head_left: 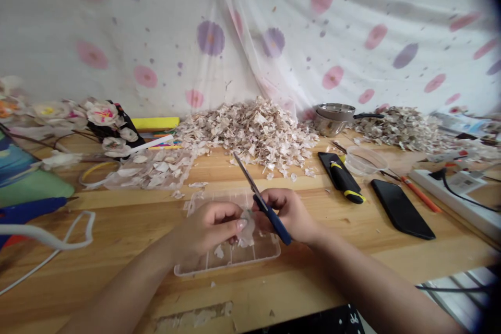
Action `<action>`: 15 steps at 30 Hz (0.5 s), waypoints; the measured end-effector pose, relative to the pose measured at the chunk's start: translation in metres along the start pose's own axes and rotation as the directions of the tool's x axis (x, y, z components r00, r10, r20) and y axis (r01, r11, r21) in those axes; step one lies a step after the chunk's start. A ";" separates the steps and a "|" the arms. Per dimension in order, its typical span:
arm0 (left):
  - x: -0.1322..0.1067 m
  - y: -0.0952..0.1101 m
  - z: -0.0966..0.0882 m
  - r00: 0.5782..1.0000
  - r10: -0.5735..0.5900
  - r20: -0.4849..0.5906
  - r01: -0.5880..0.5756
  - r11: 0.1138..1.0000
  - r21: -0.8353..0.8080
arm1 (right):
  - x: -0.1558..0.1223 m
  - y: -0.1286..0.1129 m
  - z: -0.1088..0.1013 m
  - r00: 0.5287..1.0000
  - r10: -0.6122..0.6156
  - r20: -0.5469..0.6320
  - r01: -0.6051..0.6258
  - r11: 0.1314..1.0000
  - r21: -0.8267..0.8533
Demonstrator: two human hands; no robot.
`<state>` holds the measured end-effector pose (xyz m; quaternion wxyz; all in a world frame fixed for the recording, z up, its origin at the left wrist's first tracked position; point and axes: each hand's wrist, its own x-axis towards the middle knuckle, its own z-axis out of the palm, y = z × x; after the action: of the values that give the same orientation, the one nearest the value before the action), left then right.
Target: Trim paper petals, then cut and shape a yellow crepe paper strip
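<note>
Over the clear tray [227, 270], left fingers [229, 228] pinch a pale flake [246, 235], right fingers [277, 198] grip scissors [271, 214]; plug label [467, 183] unreadable.

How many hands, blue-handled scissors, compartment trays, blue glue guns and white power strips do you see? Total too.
Left hand and right hand: 2
Blue-handled scissors: 1
Compartment tray: 1
Blue glue gun: 1
White power strip: 1
Total: 6

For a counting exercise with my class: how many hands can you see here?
2: the left hand pinches a pale piece over the clear tray; the right hand holds the scissors. Some fingers are partly hidden.
</note>
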<state>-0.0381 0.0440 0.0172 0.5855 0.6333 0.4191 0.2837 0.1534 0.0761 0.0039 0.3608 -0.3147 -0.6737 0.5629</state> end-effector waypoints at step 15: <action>0.003 -0.004 -0.004 0.855 -0.001 -0.518 -0.134 0.966 -0.222 | 0.001 0.005 -0.006 0.945 -0.133 -0.297 0.125 0.991 -0.046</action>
<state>-0.0407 0.0486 0.0131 0.5173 0.4698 0.4985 0.5131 0.1577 0.0811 -0.0005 0.4907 -0.3563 -0.6378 0.4749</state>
